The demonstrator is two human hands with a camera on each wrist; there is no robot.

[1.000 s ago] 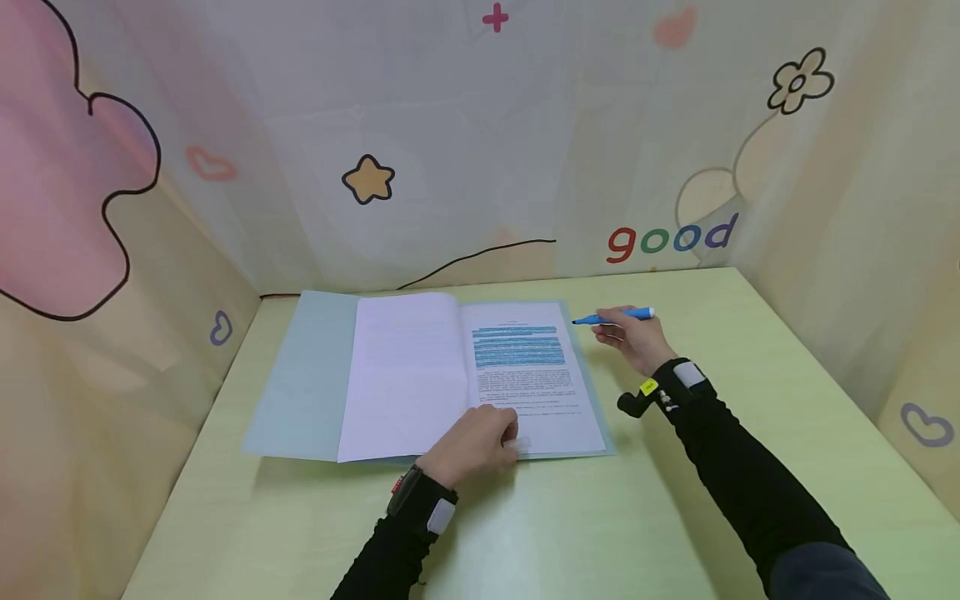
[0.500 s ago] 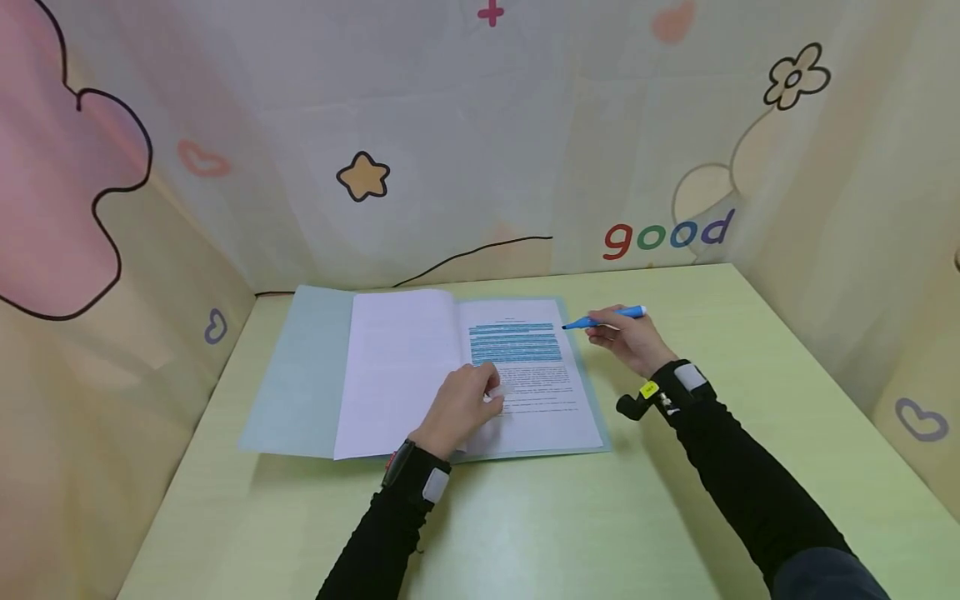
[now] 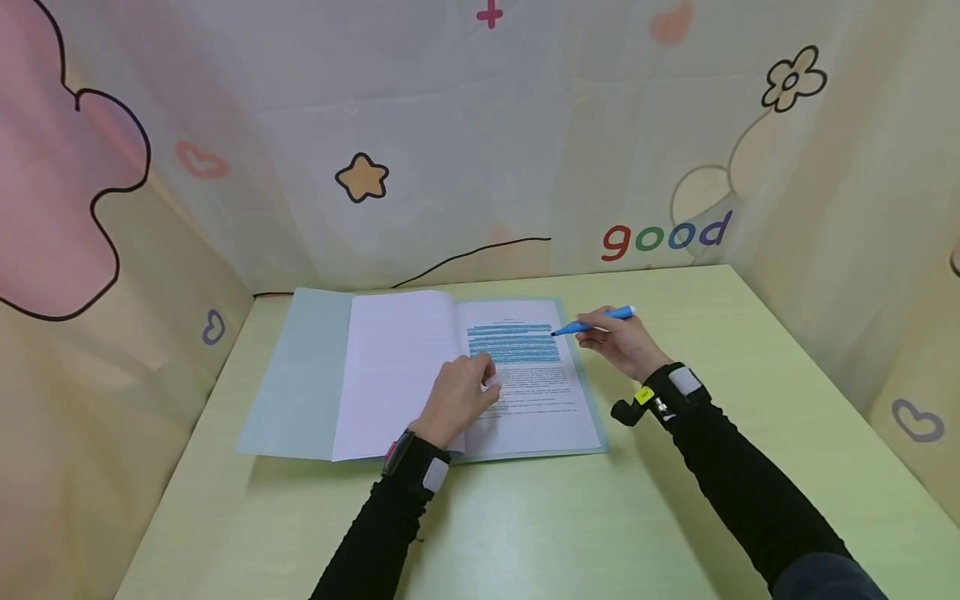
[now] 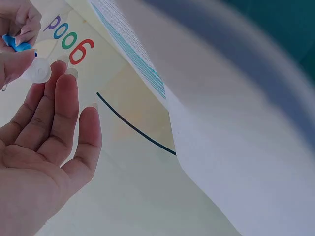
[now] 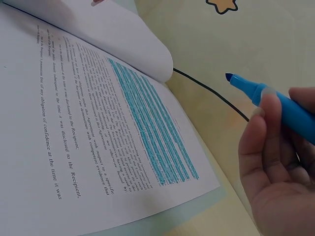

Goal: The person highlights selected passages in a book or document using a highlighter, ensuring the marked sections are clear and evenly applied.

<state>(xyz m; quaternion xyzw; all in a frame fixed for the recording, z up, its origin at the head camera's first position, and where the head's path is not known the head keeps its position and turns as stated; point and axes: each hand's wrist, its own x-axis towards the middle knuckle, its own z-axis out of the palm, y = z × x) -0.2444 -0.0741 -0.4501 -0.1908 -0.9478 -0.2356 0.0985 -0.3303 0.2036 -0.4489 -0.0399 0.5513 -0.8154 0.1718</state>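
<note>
A blue highlighter (image 3: 604, 320) is held in my right hand (image 3: 628, 348), its dark uncapped tip pointing left by the right edge of the printed page (image 3: 536, 429). In the right wrist view the highlighter (image 5: 290, 109) appears raised above the paper. Blue strokes (image 5: 147, 128) cover the upper lines of text. Over the lower left of that page is my left hand (image 3: 456, 398). Its thumb and a finger pinch a small translucent cap (image 4: 40, 70), seen best in the left wrist view; the other fingers extend loosely.
The pages lie in an open light blue folder (image 3: 294, 392), with a blank white page (image 3: 397, 367) turned to the left. Beneath is a pale green-yellow table (image 3: 570, 525). A printed curtain (image 3: 450, 100) hangs behind and at both sides.
My left hand has moved up from the page's bottom edge towards the text, still pinching the cap. My right hand has shifted slightly left, bringing the highlighter's tip nearer the blue lines.
</note>
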